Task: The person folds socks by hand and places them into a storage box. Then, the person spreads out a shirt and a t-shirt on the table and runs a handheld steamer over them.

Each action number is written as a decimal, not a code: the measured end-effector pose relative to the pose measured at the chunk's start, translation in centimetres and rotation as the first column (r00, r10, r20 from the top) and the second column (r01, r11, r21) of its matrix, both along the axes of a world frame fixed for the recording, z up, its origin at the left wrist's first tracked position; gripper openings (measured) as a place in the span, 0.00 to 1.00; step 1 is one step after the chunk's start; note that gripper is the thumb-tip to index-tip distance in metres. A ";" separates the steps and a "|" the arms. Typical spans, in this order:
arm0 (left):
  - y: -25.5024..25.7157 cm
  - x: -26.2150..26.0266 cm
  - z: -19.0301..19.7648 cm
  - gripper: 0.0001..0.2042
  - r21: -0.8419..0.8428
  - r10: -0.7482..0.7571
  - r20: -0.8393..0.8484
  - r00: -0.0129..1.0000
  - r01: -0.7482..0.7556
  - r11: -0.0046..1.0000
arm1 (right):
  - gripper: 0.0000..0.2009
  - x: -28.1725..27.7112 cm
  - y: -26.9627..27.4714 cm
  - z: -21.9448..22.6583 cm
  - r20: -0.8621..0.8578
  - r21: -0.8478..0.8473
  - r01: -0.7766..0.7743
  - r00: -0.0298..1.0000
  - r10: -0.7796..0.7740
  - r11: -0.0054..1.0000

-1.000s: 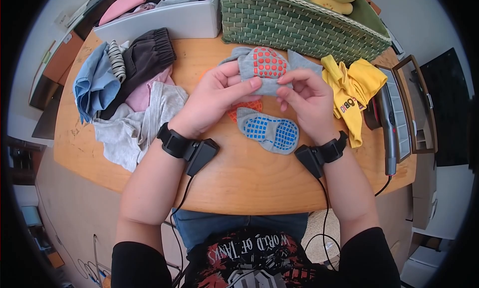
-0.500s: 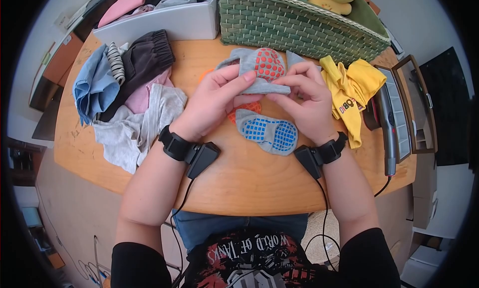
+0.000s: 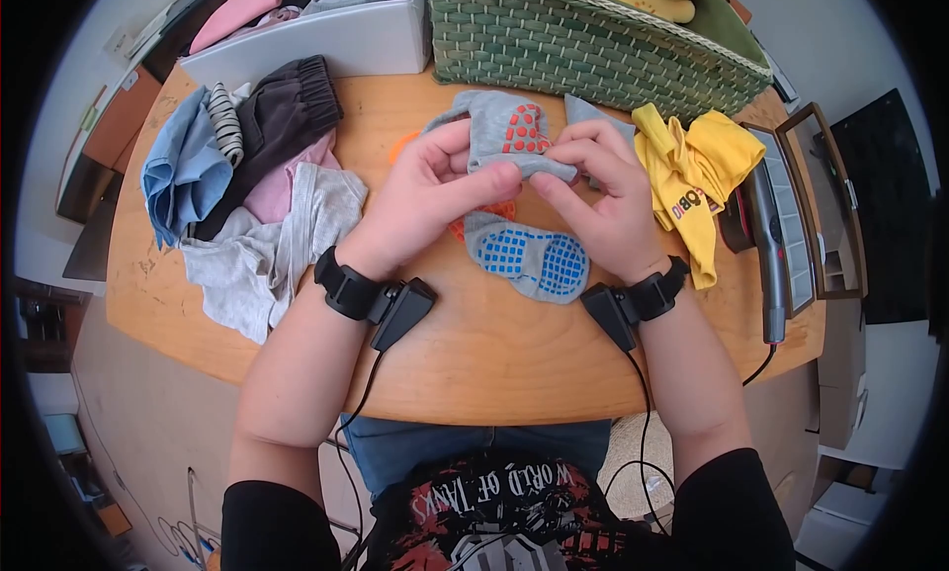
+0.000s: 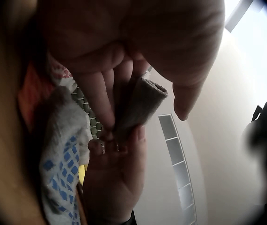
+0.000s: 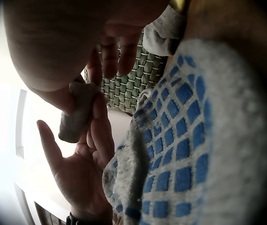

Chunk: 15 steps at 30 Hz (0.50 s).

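Note:
Both hands work on a grey sock with red grip dots (image 3: 526, 128), held above the table, its lower edge turned up into a roll. My left hand (image 3: 425, 190) has its fingers curled behind the sock; in the left wrist view its thumb stands apart from the open end of the rolled sock (image 4: 142, 103). My right hand (image 3: 608, 200) pinches the roll's other end between thumb and fingers. Below them a grey sock with blue grip dots (image 3: 534, 260) lies flat, overlapping an orange-dotted piece (image 3: 504, 210) mostly hidden behind the hands.
Left on the table (image 3: 465, 373) lie dark trousers (image 3: 287, 111), a blue garment (image 3: 188, 166) and a pale grey one (image 3: 331, 210). A white bin (image 3: 326, 47) and green woven basket (image 3: 583, 52) stand behind. At right are a yellow garment (image 3: 702, 175) and a corded appliance (image 3: 774, 264).
The sock's lower edge has been folded and rolled upward, so less of the red-dotted patch shows. The left thumb has shifted along the fold, and the right fingers have closed in on it.

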State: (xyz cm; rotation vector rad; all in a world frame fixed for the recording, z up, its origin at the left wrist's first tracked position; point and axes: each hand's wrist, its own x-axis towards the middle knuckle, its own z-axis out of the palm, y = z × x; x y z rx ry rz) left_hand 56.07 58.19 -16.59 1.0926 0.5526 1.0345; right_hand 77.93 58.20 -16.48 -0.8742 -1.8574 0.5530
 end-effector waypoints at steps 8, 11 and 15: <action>0.0 0.3 0.2 0.18 0.020 0.061 -0.069 0.996 -0.060 0.998 | 0.22 -0.7 0.1 -1.0 -0.343 -0.235 -0.136 0.938 0.049 0.963; -0.1 0.3 0.4 0.18 0.021 0.070 -0.071 0.995 -0.069 0.997 | 0.26 -0.4 0.2 -0.8 -0.428 -0.399 -0.289 0.898 0.102 0.870; -0.2 0.3 0.2 0.18 0.050 0.054 -0.020 0.998 -0.053 0.997 | 0.25 -0.4 -0.2 0.0 -0.538 -0.549 -0.439 0.837 0.101 0.711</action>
